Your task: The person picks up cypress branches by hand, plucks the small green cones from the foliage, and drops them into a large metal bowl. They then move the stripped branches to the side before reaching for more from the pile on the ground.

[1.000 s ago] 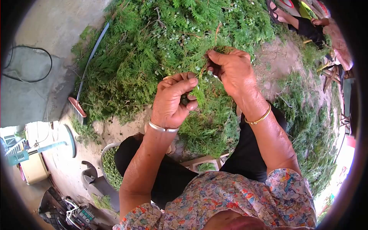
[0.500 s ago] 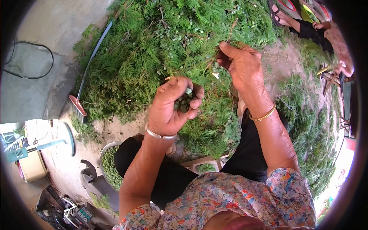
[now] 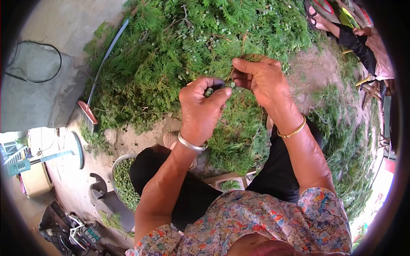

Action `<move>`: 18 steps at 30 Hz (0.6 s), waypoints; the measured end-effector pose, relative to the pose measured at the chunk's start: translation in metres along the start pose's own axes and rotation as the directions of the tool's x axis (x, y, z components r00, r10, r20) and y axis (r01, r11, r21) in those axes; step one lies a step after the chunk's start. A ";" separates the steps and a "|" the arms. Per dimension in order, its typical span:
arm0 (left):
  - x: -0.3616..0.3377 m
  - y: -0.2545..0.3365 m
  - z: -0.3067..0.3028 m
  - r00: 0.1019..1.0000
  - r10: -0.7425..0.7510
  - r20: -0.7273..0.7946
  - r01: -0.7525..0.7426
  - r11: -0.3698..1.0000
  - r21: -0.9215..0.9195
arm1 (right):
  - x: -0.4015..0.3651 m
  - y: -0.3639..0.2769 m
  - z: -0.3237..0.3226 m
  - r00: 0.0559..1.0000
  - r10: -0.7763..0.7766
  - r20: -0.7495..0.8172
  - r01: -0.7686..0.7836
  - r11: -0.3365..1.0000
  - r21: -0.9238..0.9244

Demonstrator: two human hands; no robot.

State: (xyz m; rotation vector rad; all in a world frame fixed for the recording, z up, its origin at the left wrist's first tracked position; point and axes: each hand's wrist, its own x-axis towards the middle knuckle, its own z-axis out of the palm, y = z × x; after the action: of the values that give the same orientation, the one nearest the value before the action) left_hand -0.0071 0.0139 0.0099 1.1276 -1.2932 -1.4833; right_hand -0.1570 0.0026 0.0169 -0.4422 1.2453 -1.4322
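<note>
My left hand (image 3: 201, 102), with a silver bangle at the wrist, is curled closed around small green cones (image 3: 209, 91). Its thumb and fingertips reach a cone beside the sprig. A thin evergreen sprig (image 3: 244, 42) with a brown stem is pinched in my right hand (image 3: 262, 81), which wears a gold bangle. The hands almost meet in front of a big heap of cut evergreen branches (image 3: 158, 72) dotted with pale green cones. By my left knee stands a round basin (image 3: 114, 170) full of picked green cones (image 3: 126, 181).
A broom (image 3: 88, 113) with a blue handle leans on the heap at the left. Below it are a pedestal fan (image 3: 76, 150) and a grey plastic object (image 3: 113, 209). Another person's leg (image 3: 324, 25) shows at upper right. More cut branches (image 3: 341, 141) lie to the right.
My left hand has moved up and right, turning from palm-up with cones showing to reaching at the sprig. The right hand has shifted slightly left and down, bringing the sprig closer.
</note>
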 end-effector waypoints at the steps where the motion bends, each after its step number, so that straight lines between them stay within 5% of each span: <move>1: 0.000 0.001 -0.002 0.997 -0.072 0.014 0.072 0.997 -0.017 | 0.000 0.000 0.000 0.998 0.046 0.031 -0.047 0.999 0.017; 6: 0.002 0.001 -0.012 0.971 -0.218 0.101 0.236 0.942 -0.237 | -0.003 -0.006 -0.002 0.984 0.121 0.132 -0.111 0.991 -0.075; 8: 0.003 0.000 -0.011 0.951 -0.271 0.147 0.307 0.885 -0.350 | -0.005 -0.010 -0.003 0.977 0.063 0.206 -0.009 0.968 -0.249; 14: 0.000 0.002 -0.005 0.952 -0.277 0.130 0.306 0.844 -0.440 | -0.004 -0.003 -0.002 0.996 -0.027 0.083 0.038 0.991 -0.125; 16: -0.001 0.002 -0.002 0.992 -0.110 0.067 0.108 0.994 0.034 | -0.005 0.001 0.000 0.999 -0.014 0.051 0.017 0.998 -0.061; 18: 0.001 -0.009 0.001 1.000 -0.005 0.027 0.001 0.988 0.152 | -0.005 0.003 0.001 1.000 0.004 0.020 -0.004 1.000 0.001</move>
State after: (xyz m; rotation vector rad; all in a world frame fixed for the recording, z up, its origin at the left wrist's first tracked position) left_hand -0.0087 0.0142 0.0006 1.2109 -1.4442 -1.4262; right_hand -0.1535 0.0073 0.0160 -0.4523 1.2288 -1.4221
